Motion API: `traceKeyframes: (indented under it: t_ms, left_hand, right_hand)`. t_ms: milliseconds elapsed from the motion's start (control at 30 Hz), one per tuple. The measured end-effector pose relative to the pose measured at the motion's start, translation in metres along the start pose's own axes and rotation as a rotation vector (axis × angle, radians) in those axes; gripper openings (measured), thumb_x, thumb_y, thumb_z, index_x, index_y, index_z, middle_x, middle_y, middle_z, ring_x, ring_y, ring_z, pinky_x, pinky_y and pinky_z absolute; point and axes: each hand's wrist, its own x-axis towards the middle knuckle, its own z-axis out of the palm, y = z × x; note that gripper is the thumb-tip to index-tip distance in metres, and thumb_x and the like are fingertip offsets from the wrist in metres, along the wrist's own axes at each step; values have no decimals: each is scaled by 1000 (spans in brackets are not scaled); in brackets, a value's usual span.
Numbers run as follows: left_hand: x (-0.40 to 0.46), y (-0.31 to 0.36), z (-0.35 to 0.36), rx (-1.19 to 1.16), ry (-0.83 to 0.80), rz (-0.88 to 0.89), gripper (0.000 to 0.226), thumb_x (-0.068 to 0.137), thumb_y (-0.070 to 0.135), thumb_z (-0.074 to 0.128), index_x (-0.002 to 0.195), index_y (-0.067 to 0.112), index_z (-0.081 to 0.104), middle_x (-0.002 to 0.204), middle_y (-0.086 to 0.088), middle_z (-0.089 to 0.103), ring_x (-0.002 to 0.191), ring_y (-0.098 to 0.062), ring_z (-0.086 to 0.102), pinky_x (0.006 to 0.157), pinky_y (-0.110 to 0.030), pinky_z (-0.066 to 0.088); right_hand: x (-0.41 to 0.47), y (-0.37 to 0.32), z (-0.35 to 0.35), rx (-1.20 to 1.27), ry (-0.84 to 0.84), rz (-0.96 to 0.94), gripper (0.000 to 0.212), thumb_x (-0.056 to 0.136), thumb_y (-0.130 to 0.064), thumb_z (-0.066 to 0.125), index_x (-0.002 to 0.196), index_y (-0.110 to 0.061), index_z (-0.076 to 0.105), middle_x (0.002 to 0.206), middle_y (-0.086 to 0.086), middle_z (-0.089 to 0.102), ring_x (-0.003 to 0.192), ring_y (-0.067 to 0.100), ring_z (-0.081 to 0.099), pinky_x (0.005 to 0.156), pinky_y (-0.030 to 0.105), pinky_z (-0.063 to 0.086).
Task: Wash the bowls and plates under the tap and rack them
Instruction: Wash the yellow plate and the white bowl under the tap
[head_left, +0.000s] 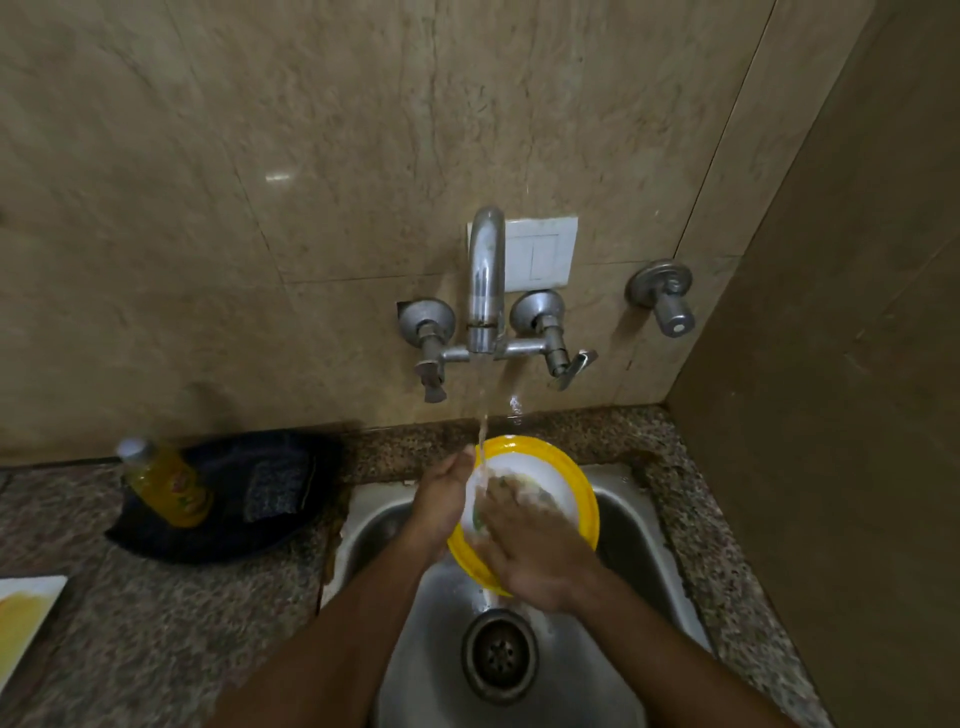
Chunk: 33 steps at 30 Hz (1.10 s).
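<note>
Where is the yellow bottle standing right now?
In the head view, the yellow bottle stands left of the sink, on a dark cloth against the wall.

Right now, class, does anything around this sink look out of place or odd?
Yes: a wall switch sits directly behind the running tap, where water could splash it. Also, the yellow bottle looks tilted on the dark cloth.
</note>
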Motion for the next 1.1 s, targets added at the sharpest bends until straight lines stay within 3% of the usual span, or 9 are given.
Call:
traceKeyframes:
  t_ms: [133, 300, 433, 567, 667, 767, 867, 1000, 1100]
  left_hand:
    - [10, -8, 5, 15, -47, 19, 31, 90, 48, 60, 86, 21, 74, 98, -4, 73, 99, -24, 64, 97, -40, 49]
    - [3, 2, 14, -24, -31, 5, 33, 100, 37, 50, 88, 13, 69, 77, -4, 67, 74, -13, 61, 64, -22, 48]
    - [5, 1, 14, -48, -21, 23, 35, 98, 43, 53, 92, 14, 72, 82, -3, 71, 84, -19, 66, 79, -33, 54]
    - [8, 7, 18, -36, -27, 72, 34, 99, 41, 52, 74, 21, 63, 74, -7, 61, 72, -16, 58, 65, -27, 45]
    - [9, 8, 11, -41, 11, 113, 33, 98, 37, 53, 82, 16, 72, 71, 7, 67, 71, -2, 60, 64, -21, 46]
    - [8, 12, 15, -38, -28, 101, 38, 99, 39, 52, 93, 7, 71, 78, -2, 68, 79, -13, 61, 72, -30, 48]
    - [12, 15, 7, 6, -34, 127, 31, 97, 44, 54, 86, 23, 73, 94, -9, 74, 88, -17, 67, 81, -34, 53]
    - [14, 22, 5, 60, -47, 181, 43, 96, 46, 55, 75, 11, 67, 74, -6, 64, 76, -16, 60, 74, -33, 48]
    - [13, 35, 1, 145, -86, 230, 56, 95, 50, 54, 79, -3, 61, 74, -5, 53, 73, -12, 52, 70, -31, 41]
  right_hand:
    - [-8, -3, 8, 44, 17, -106, 88, 93, -68, 14, 158, -10, 0, 165, 8, -6, 152, 21, -9, 123, 42, 0]
    - [-5, 5, 6, -17, 131, -26, 87, 92, -68, 11, 158, -11, 1, 165, 7, -7, 152, 21, -8, 123, 44, 0]
    - [-13, 7, 11, -51, 151, -141, 78, 95, -51, 39, 157, -9, 17, 161, 4, 4, 152, 25, 12, 120, 37, -6]
    - [-11, 7, 8, -1, 145, -93, 89, 88, -58, 37, 158, -10, 8, 163, 6, -1, 152, 23, 1, 119, 35, -9]
    - [-21, 15, 13, -25, 133, -174, 83, 87, -49, 48, 157, -15, 18, 163, 6, 19, 149, 23, 21, 123, 40, 12]
    - [-14, 11, 12, 16, 149, -98, 91, 83, -41, 54, 158, -15, 10, 165, 7, 13, 151, 25, 13, 122, 44, 15]
    - [-15, 16, 19, -32, 112, -163, 100, 76, -33, 63, 158, -16, 8, 161, 10, 25, 143, 32, 33, 116, 45, 31]
    - [-11, 19, 25, -167, 211, -162, 103, 71, -26, 73, 156, -14, 17, 161, 8, 26, 149, 28, 20, 117, 49, 25]
    - [-11, 6, 30, -91, 239, -156, 96, 72, -19, 75, 154, -15, 26, 152, 6, 43, 136, 25, 48, 105, 40, 46]
